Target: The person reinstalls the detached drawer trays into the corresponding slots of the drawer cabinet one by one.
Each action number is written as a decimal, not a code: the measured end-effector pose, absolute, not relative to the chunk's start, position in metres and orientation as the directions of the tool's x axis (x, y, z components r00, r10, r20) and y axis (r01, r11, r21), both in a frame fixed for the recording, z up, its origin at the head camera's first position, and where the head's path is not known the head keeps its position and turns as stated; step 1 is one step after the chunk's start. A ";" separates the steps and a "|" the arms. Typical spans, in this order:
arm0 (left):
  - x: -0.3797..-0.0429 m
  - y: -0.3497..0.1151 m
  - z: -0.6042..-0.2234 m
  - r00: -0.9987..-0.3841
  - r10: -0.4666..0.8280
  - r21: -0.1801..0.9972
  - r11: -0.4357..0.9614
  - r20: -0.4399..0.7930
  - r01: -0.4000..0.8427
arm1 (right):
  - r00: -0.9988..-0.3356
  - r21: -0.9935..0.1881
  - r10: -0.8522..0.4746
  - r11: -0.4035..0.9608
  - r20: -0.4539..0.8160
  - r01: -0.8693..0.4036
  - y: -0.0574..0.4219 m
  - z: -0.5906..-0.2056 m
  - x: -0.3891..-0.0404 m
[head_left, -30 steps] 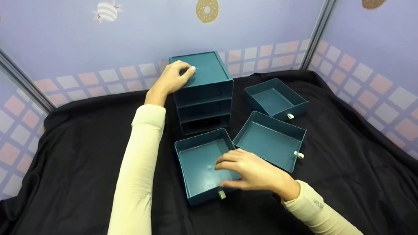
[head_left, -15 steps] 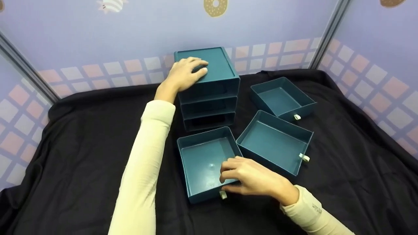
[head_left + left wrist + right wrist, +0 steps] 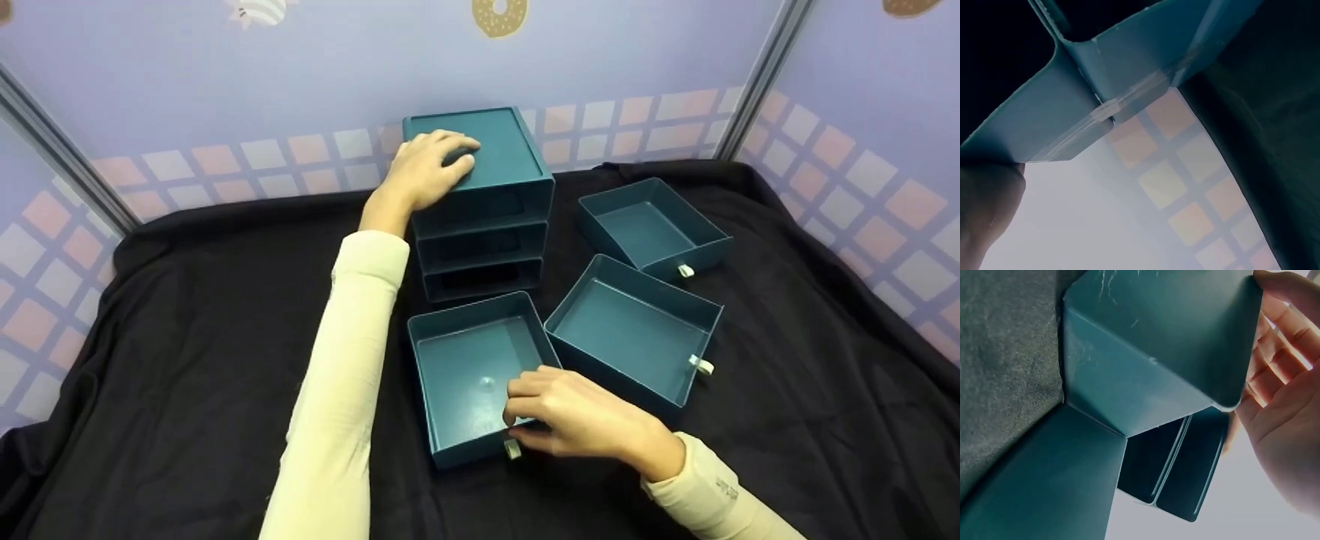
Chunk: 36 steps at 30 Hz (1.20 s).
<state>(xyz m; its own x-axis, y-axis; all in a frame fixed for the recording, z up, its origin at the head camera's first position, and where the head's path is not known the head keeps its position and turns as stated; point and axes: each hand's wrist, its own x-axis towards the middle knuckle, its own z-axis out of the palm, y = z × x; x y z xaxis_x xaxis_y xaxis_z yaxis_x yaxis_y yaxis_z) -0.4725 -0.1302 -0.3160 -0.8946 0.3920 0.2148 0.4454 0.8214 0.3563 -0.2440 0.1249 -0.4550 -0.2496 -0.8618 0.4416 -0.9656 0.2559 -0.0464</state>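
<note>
A teal drawer cabinet (image 3: pixel 480 202) with several open slots stands at the back in the head view. My left hand (image 3: pixel 427 169) rests on its top near the left edge, fingers loosely bent. In front of the cabinet lies a teal drawer (image 3: pixel 465 375) with a small pale pull tab (image 3: pixel 512 449) on its front. My right hand (image 3: pixel 566 412) pinches this drawer's front rim, thumb outside and fingers over the inside. The right wrist view shows the drawer's front wall (image 3: pixel 1157 337) between the thumb and fingers. The left wrist view shows the cabinet's side (image 3: pixel 1072 107), taped along a seam.
A second teal drawer (image 3: pixel 630 330) lies turned at an angle, close against the right side of the first. Behind it sits a third drawer (image 3: pixel 649 232). Black cloth (image 3: pixel 225 337) covers the table, with a purple wall (image 3: pixel 337 67) behind.
My right hand has come down and its fingers have closed on the front drawer's rim. The left hand's fingers have settled flatter on the cabinet top. The head view has shifted slightly.
</note>
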 end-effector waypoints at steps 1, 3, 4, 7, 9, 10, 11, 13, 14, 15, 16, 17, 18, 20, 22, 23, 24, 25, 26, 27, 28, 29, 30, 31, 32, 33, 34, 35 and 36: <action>-0.473 -0.129 -0.316 -0.895 0.392 0.355 0.822 0.212 0.444 | -0.245 -0.036 -0.863 0.255 0.442 -0.966 0.125 -0.455 -0.244; -0.473 -0.127 -0.315 -0.898 0.388 0.353 0.826 0.209 0.439 | -0.239 -0.016 -0.865 0.259 0.441 -0.966 0.125 -0.455 -0.243; -0.473 -0.127 -0.315 -0.900 0.383 0.354 0.828 0.209 0.434 | -0.236 -0.006 -0.866 0.260 0.441 -0.966 0.124 -0.456 -0.243; -0.472 -0.127 -0.314 -0.904 0.374 0.359 0.830 0.209 0.426 | -0.237 0.000 -0.867 0.264 0.439 -0.965 0.123 -0.456 -0.241; -0.470 -0.128 -0.315 -0.904 0.373 0.360 0.830 0.209 0.425 | -0.242 0.000 -0.867 0.269 0.437 -0.963 0.122 -0.456 -0.240; -0.470 -0.129 -0.315 -0.904 0.374 0.360 0.830 0.209 0.426 | -0.240 0.004 -0.866 0.268 0.438 -0.963 0.122 -0.457 -0.239; -0.469 -0.130 -0.316 -0.903 0.375 0.362 0.828 0.211 0.428 | -0.241 0.003 -0.867 0.269 0.437 -0.963 0.121 -0.457 -0.239; -0.466 -0.137 -0.317 -0.906 0.365 0.360 0.833 0.213 0.420 | -0.237 0.004 -0.870 0.264 0.433 -0.964 0.117 -0.458 -0.239; -0.465 -0.140 -0.317 -0.908 0.360 0.362 0.834 0.214 0.415 | -0.233 0.002 -0.872 0.260 0.431 -0.966 0.115 -0.458 -0.239; -0.464 -0.143 -0.318 -0.910 0.354 0.363 0.836 0.216 0.411 | -0.230 0.004 -0.873 0.256 0.430 -0.967 0.113 -0.458 -0.239; -0.463 -0.145 -0.318 -0.912 0.348 0.364 0.838 0.218 0.407 | -0.230 0.002 -0.875 0.255 0.426 -0.967 0.111 -0.458 -0.239; -0.462 -0.147 -0.317 -0.913 0.343 0.366 0.839 0.219 0.403 | -0.227 0.004 -0.876 0.252 0.426 -0.968 0.110 -0.458 -0.239; -0.462 -0.148 -0.317 -0.916 0.339 0.365 0.842 0.217 0.398 | -0.226 0.002 -0.877 0.251 0.425 -0.968 0.109 -0.458 -0.240; -0.462 -0.147 -0.315 -0.917 0.337 0.361 0.845 0.214 0.395 | -0.224 0.000 -0.877 0.248 0.425 -0.969 0.109 -0.458 -0.240; -0.464 -0.142 -0.314 -0.913 0.345 0.348 0.846 0.219 0.404 | -0.228 -0.007 -0.875 0.249 0.428 -0.969 0.111 -0.457 -0.240; -0.466 -0.138 -0.313 -0.909 0.352 0.342 0.845 0.221 0.410 | -0.228 -0.009 -0.872 0.249 0.433 -0.969 0.113 -0.457 -0.240; -0.468 -0.134 -0.312 -0.906 0.360 0.337 0.843 0.223 0.419 | -0.233 -0.015 -0.870 0.252 0.435 -0.968 0.116 -0.457 -0.240; -0.469 -0.130 -0.310 -0.902 0.369 0.332 0.841 0.225 0.427 | -0.234 -0.014 -0.866 0.254 0.441 -0.967 0.118 -0.457 -0.239; -0.471 -0.126 -0.309 -0.898 0.376 0.330 0.838 0.227 0.435 | -0.234 -0.013 -0.864 0.255 0.446 -0.967 0.120 -0.456 -0.239; -0.473 -0.122 -0.308 -0.897 0.381 0.331 0.836 0.226 0.438 | -0.232 -0.010 -0.861 0.255 0.452 -0.967 0.122 -0.456 -0.240; -0.473 -0.119 -0.307 -0.897 0.382 0.333 0.835 0.223 0.438 | -0.230 -0.007 -0.860 0.255 0.455 -0.967 0.123 -0.456 -0.240; -0.474 -0.117 -0.306 -0.900 0.378 0.334 0.838 0.217 0.432 | -0.226 -0.005 -0.859 0.252 0.459 -0.968 0.124 -0.456 -0.240; -0.474 -0.116 -0.305 -0.904 0.372 0.335 0.841 0.213 0.425 | -0.220 -0.001 -0.859 0.248 0.462 -0.969 0.124 -0.456 -0.240; -0.473 -0.116 -0.305 -0.908 0.364 0.336 0.845 0.208 0.415 | -0.214 0.001 -0.860 0.242 0.463 -0.970 0.124 -0.456 -0.240; -0.473 -0.116 -0.305 -0.912 0.356 0.337 0.849 0.203 0.406 | -0.207 0.001 -0.860 0.235 0.466 -0.972 0.124 -0.456 -0.241; -0.472 -0.117 -0.305 -0.916 0.347 0.337 0.854 0.200 0.397 | -0.204 -0.005 -0.860 0.229 0.467 -0.973 0.123 -0.456 -0.241; -0.471 -0.118 -0.306 -0.920 0.340 0.335 0.859 0.196 0.389 | -0.198 -0.008 -0.860 0.220 0.471 -0.975 0.123 -0.456 -0.241; -0.470 -0.118 -0.306 -0.923 0.335 0.331 0.863 0.191 0.382 | -0.196 -0.015 -0.860 0.215 0.472 -0.977 0.123 -0.456 -0.242; -0.470 -0.118 -0.307 -0.925 0.331 0.329 0.866 0.187 0.377 | -0.195 -0.020 -0.859 0.210 0.473 -0.977 0.123 -0.456 -0.242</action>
